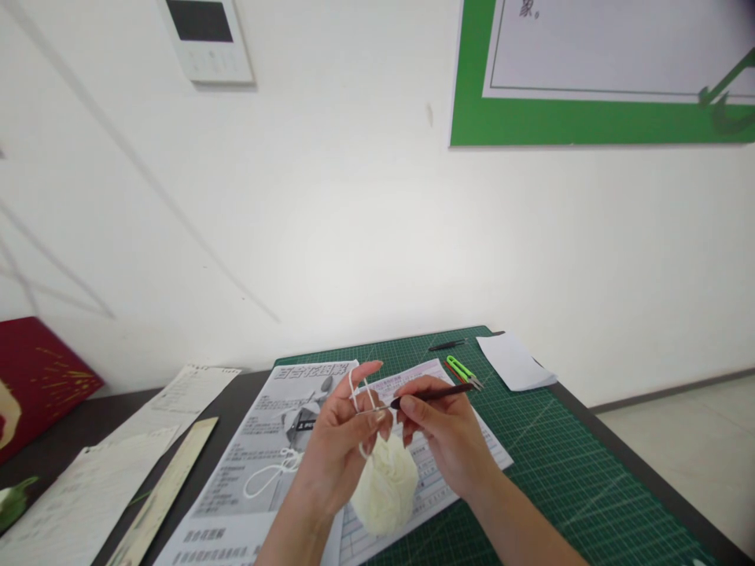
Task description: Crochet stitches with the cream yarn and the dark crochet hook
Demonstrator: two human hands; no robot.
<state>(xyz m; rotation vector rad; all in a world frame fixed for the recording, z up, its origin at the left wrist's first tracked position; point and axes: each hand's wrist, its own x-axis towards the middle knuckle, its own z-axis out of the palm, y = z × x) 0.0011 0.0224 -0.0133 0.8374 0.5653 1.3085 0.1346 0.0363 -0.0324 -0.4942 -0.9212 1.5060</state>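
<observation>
My right hand [437, 424] grips a crochet hook [433, 395] by its dark handle, with the thin metal shaft pointing left. White yarn [361, 385] loops around the raised index finger of my left hand [345, 440], whose thumb and other fingers pinch the yarn by the hook's tip. The exact stitch there is too small to make out. Below both hands, a cream ball of yarn [386, 491] rests on the printed sheets. A loose strand of yarn [265, 478] curls on the paper left of my left hand.
A green cutting mat [566, 472] covers the dark table. Printed sheets [236, 472] lie on it. Behind my right hand are green thread snips [461, 368], a black pen-like tool [448, 345] and blank white paper [516, 363]. A ruler [168, 491] and a red board [44, 385] are left.
</observation>
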